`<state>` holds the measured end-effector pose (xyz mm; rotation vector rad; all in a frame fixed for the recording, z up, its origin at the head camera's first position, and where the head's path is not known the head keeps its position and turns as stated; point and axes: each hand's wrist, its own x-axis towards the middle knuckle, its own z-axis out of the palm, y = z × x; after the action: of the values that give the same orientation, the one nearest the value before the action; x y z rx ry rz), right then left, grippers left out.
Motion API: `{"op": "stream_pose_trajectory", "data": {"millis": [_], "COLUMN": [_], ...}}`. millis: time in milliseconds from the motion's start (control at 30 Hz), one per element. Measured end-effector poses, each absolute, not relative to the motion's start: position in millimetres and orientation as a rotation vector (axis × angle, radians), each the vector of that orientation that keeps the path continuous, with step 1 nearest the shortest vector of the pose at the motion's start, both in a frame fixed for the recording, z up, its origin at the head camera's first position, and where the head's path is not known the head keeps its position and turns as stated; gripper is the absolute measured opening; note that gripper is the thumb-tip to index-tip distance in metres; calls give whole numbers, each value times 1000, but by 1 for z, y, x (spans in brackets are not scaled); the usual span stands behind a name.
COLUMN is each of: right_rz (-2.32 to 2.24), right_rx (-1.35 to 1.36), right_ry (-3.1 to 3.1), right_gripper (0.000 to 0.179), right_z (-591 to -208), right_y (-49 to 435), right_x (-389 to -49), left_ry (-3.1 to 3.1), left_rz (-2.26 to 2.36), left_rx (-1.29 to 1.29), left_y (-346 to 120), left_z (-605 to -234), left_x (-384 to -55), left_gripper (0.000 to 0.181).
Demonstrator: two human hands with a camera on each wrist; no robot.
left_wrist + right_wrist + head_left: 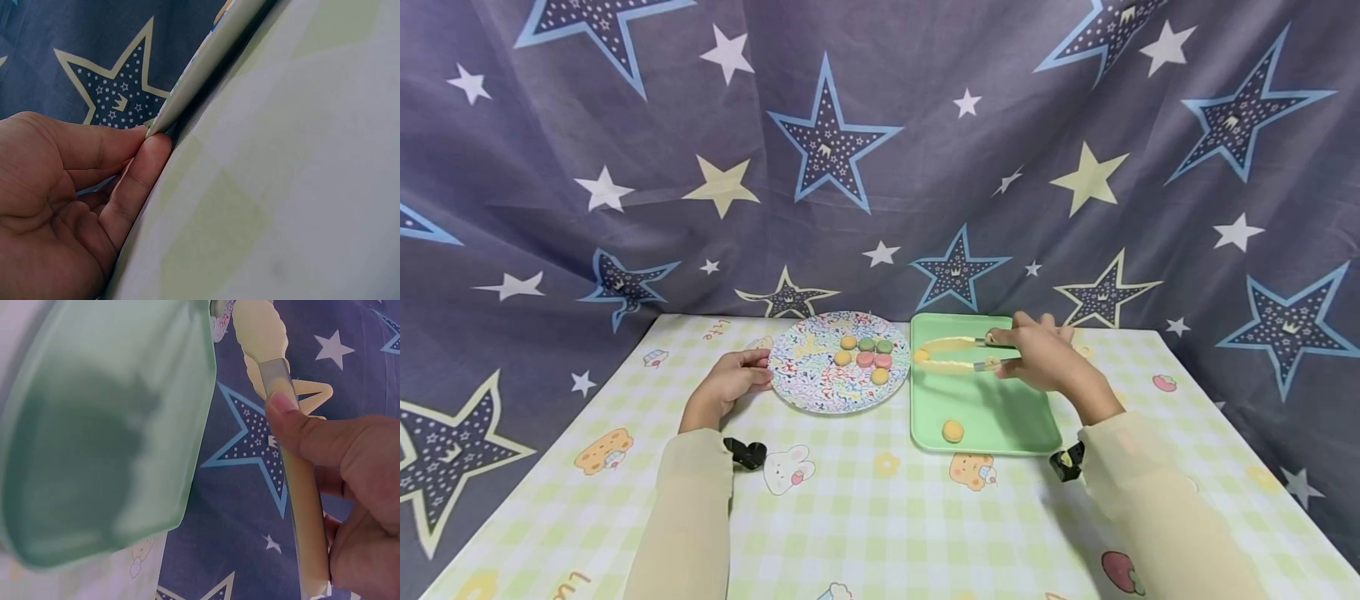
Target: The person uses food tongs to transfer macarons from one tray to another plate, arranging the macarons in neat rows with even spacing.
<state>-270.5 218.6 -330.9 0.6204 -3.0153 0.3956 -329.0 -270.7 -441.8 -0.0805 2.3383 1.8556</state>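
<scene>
With thumb and fingertip, my left hand (730,385) pinches the left rim of a round plate speckled in many colours (805,385); the left wrist view shows that edge (187,81) between them. On the plate sit two green macarons (884,347), two pink macarons (865,359) and three yellow ones (879,377). My right hand (1037,354) grips tongs (955,342) with cream-coloured ends and metal arms (300,506). Between the tong tips is a yellow macaron (921,356), over the left edge of a green tray (992,400).
Another yellow macaron (952,431) lies near the tray's front edge. The tray stands close to the plate's right side. A checked tablecloth (850,517) with cartoon prints covers the table, and a dark star-patterned curtain (880,242) hangs right behind it.
</scene>
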Motion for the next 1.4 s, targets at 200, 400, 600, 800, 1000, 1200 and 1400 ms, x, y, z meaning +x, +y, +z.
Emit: {"op": "stream_pose_trajectory", "data": {"millis": [200, 400, 600, 800, 1000, 1200, 1400], "right_rz": [381, 364, 359, 336, 309, 322, 285], "right_rx": [636, 664, 671, 699, 713, 717, 717], "right_ry": [-3020, -3013, -3026, -3027, -3029, -3028, -3021], "right_gripper": [61, 60, 63, 64, 64, 64, 63], "right_z": [-331, -332, -334, -335, -337, -340, -346], "right_y": [206, 192, 175, 163, 152, 142, 134], "right_x": [-272, -273, -274, -274, -276, -278, -281], "left_ry": [2327, 2328, 2347, 2355, 2352, 2350, 2346], "left_rz": [1861, 1859, 1850, 1844, 1846, 1848, 1850], "left_rx": [-71, -67, -99, -104, -105, -117, -118], "left_y": [-271, -271, -271, -271, -270, -269, -269], "left_z": [-442, -442, -443, -445, -443, -442, -442], "left_x": [-328, -327, -329, -330, -329, -329, -329], "left_gripper": [63, 64, 63, 62, 61, 62, 62]}}
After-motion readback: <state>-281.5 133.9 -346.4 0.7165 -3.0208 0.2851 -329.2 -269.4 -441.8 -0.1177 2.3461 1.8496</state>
